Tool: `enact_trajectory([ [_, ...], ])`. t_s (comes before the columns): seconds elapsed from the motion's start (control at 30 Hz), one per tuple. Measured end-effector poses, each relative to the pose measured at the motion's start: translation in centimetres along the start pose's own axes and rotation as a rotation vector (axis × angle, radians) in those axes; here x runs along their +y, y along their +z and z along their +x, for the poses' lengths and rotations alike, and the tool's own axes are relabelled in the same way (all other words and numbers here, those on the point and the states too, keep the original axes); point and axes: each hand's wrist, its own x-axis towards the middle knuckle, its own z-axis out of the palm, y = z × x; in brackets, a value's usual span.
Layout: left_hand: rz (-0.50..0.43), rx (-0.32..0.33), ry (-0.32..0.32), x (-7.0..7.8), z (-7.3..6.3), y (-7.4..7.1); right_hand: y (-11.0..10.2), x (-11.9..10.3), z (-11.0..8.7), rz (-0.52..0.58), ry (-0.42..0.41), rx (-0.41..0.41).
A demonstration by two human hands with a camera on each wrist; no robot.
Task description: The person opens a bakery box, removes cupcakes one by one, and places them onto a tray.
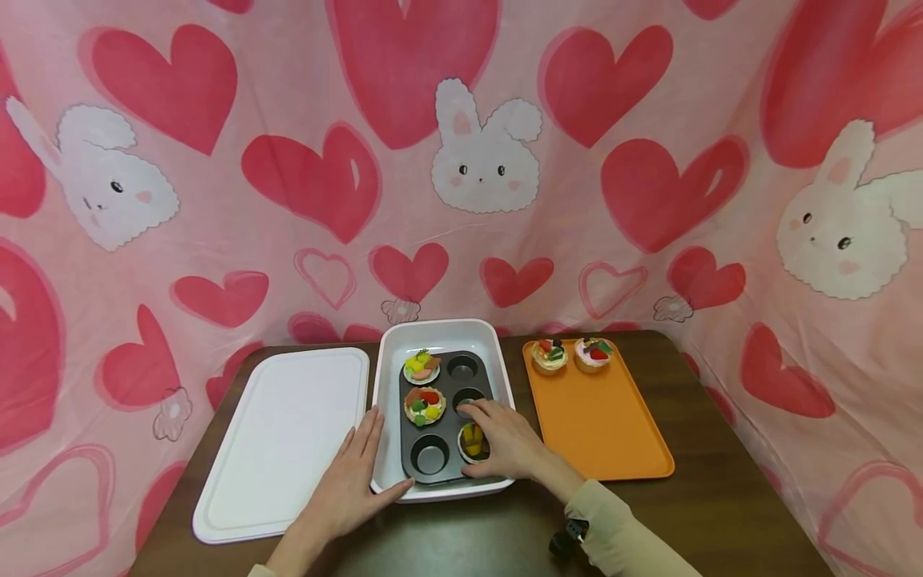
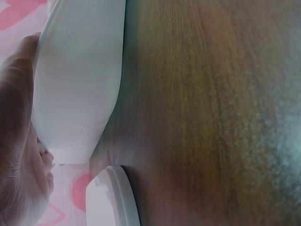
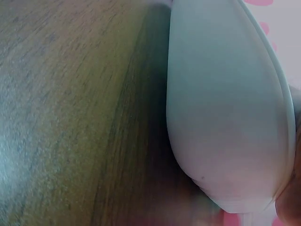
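Note:
A dark muffin tin (image 1: 453, 473) lies inside a white rectangular tub (image 1: 385, 361). Two fruit tarts sit in its left column, one at the back (image 1: 421, 368) and one in the middle (image 1: 425, 407). My right hand (image 1: 507, 442) reaches over the tub's right side and grips a tart with yellow and dark topping (image 1: 473, 440) at the front right cup, thumb in front and fingers behind. My left hand (image 1: 351, 473) rests on the tub's front left corner with fingers straight along the rim. Both wrist views mostly show the tub's outer wall (image 2: 80, 84).
On the left lies a white board (image 1: 281, 441). An orange tray (image 1: 602, 425) on the right carries two more tarts, one at its back left (image 1: 549, 357) and another beside it (image 1: 593, 355). All stand on a dark wooden table (image 1: 721, 497) before a pink heart-patterned cloth (image 1: 490, 232).

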Motion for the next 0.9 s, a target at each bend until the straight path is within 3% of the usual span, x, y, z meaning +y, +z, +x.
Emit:
enact_trajectory([
  [0.23,-0.015,-0.011,0.0,-0.01,0.12,-0.11,0.15,-0.08,0.2,-0.038,0.021,0.026],
  [0.57,-0.041,-0.063,-0.056,-0.07,0.1,-0.02,0.37,-0.14,0.29,-0.057,0.06,-0.005],
  [0.9,-0.034,-0.032,-0.046,0.06,-0.09,0.26,0.02,0.19,0.06,-0.021,0.057,-0.044],
])
